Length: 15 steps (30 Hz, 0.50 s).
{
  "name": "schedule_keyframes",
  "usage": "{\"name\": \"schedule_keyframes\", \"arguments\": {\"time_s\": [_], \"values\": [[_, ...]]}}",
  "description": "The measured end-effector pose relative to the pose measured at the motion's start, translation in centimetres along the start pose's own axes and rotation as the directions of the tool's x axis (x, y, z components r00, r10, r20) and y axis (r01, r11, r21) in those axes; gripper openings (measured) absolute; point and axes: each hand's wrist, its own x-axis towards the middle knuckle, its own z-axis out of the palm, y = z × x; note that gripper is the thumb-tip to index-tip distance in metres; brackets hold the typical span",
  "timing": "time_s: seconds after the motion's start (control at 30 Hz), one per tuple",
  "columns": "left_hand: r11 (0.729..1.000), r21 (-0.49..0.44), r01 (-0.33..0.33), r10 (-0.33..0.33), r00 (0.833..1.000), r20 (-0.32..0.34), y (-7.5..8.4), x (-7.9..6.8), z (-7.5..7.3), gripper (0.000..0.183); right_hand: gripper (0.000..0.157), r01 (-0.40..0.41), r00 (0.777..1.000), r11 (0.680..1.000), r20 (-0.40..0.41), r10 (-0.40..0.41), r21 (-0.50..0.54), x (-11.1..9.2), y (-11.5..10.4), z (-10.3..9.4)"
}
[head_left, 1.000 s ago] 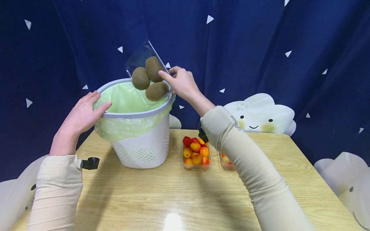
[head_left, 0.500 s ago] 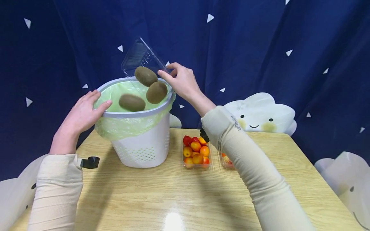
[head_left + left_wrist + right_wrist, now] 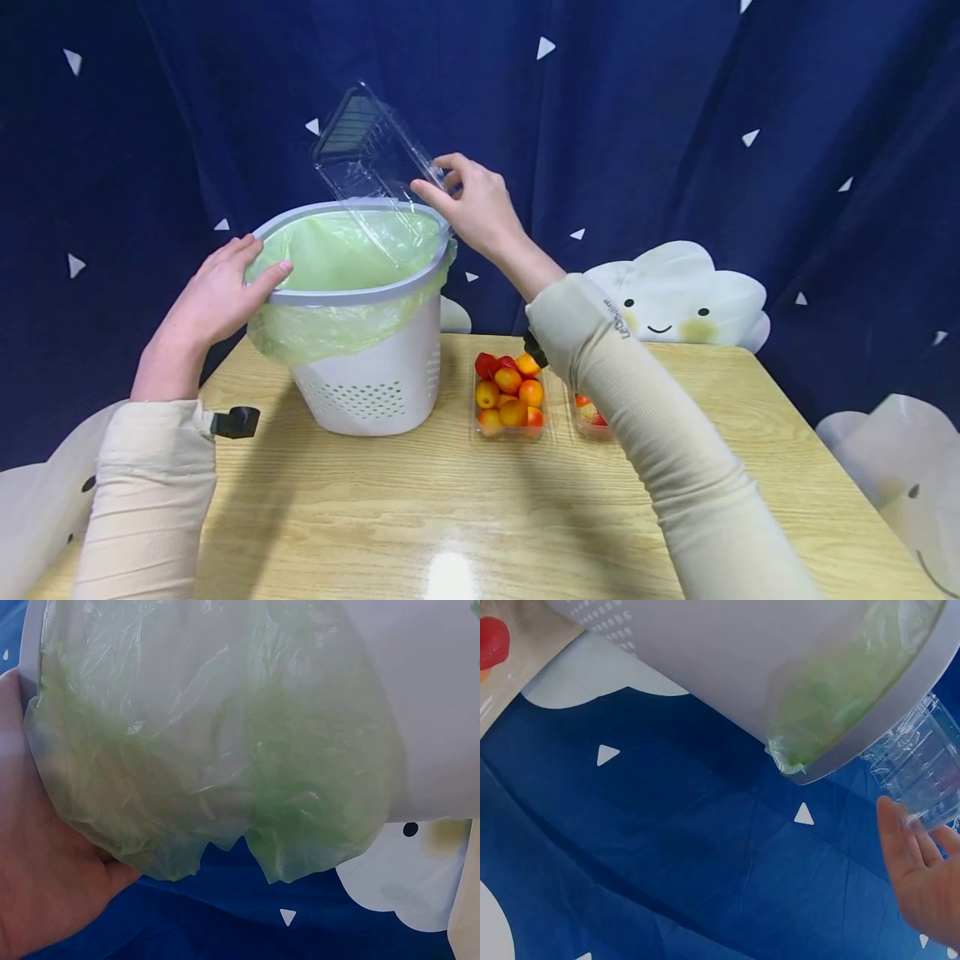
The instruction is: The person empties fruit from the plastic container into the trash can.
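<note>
My right hand (image 3: 483, 204) pinches the side edge of a clear plastic tray (image 3: 375, 162), which tilts over the opening of a white trash can (image 3: 375, 367). No fruit shows in the tray. In the right wrist view the tray (image 3: 922, 761) sits past the can's rim, between thumb and fingers. My left hand (image 3: 213, 292) rests on the left side of the rim, thumb and fingers spread. From the left wrist, its palm (image 3: 52, 877) lies along the outside of the green bag liner (image 3: 225, 750). The kiwis are hidden inside the can.
A clear box of orange and red fruit (image 3: 510, 396) stands on the wooden table (image 3: 570, 517) right of the can. Another fruit box (image 3: 591, 417) is partly hidden behind my right sleeve. A blue curtain (image 3: 637, 125) hangs behind, with a cloud cushion (image 3: 675, 296) at the table's back edge.
The kiwis have slid out of the tray and dropped into the trash can, out of sight. My right hand has tipped the tray further and raised it slightly. My left hand stays put.
</note>
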Motion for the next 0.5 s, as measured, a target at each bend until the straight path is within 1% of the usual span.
{"name": "schedule_keyframes", "arguments": {"time_s": [0.1, 0.17, 0.37, 0.5], "values": [[1.0, -0.003, 0.005, -0.005, 1.0, 0.006, 0.0, 0.0, 0.1, 0.078, 0.057, 0.015, 1.0, 1.0, 0.014, -0.015, 0.0, 0.0, 0.1, 0.0], [1.0, -0.008, 0.007, -0.007, 1.0, 0.01, 0.0, 0.0, 0.2, 0.078, 0.058, 0.011, 1.0, 1.0, 0.026, -0.011, 0.01, -0.1, 0.3, 0.1], [1.0, -0.004, 0.0, 0.0, 1.0, 0.013, -0.1, 0.0, 0.4, 0.078, 0.059, -0.039, 0.999, 0.996, 0.037, 0.036, 0.084, -0.3, 0.9, -0.3], [1.0, -0.001, -0.001, 0.001, 1.0, 0.009, 0.0, 0.0, 0.3, 0.078, 0.059, -0.053, 0.998, 0.99, 0.028, 0.05, 0.128, -0.5, 1.6, -1.0]]}}
